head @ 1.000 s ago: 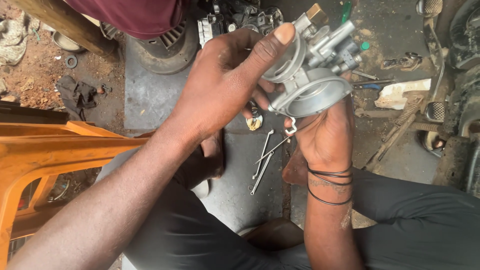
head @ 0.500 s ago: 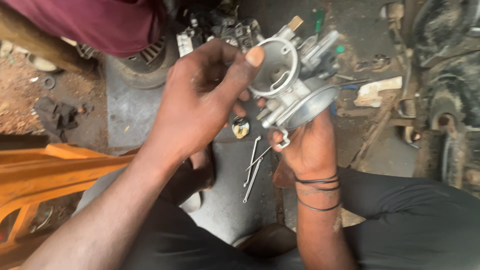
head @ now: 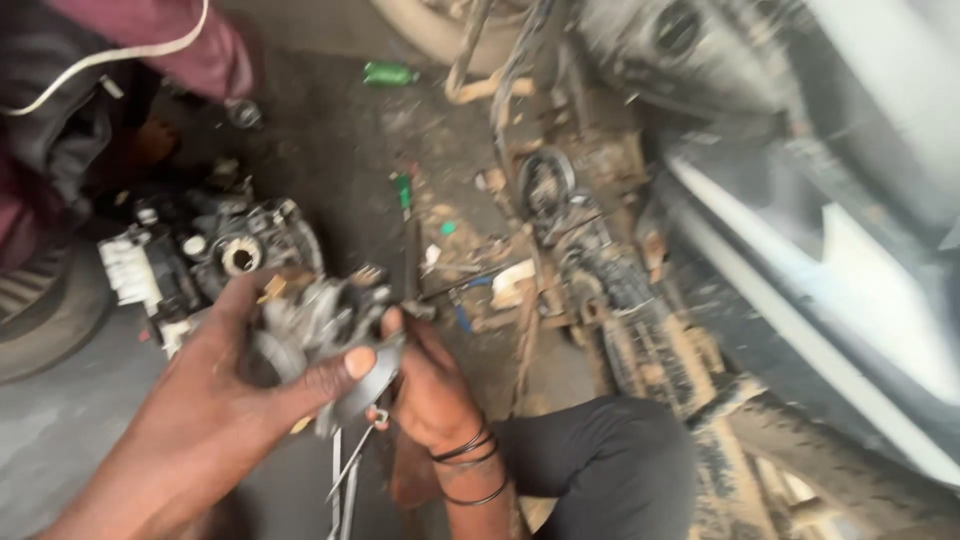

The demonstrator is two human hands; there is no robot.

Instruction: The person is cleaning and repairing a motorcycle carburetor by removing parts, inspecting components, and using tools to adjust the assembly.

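Grey metal carburetor (head: 325, 325), left hand (head: 215, 405), right hand (head: 430, 385)

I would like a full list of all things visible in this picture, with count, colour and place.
Carburettor: one, grey metal, held in both hands.
Engine parts: one pile, grey and black, floor behind the hands.
Metal rods: a few, silver, floor below the hands.
Bottle: one, green, top centre floor.
Motorcycle: one, muddy, right side.
Other person: one, maroon clothing, top left.
Trouser leg: one, black, bottom centre.
Left hand: gripping the carburettor.
Right hand: black wristbands, supporting the carburettor.
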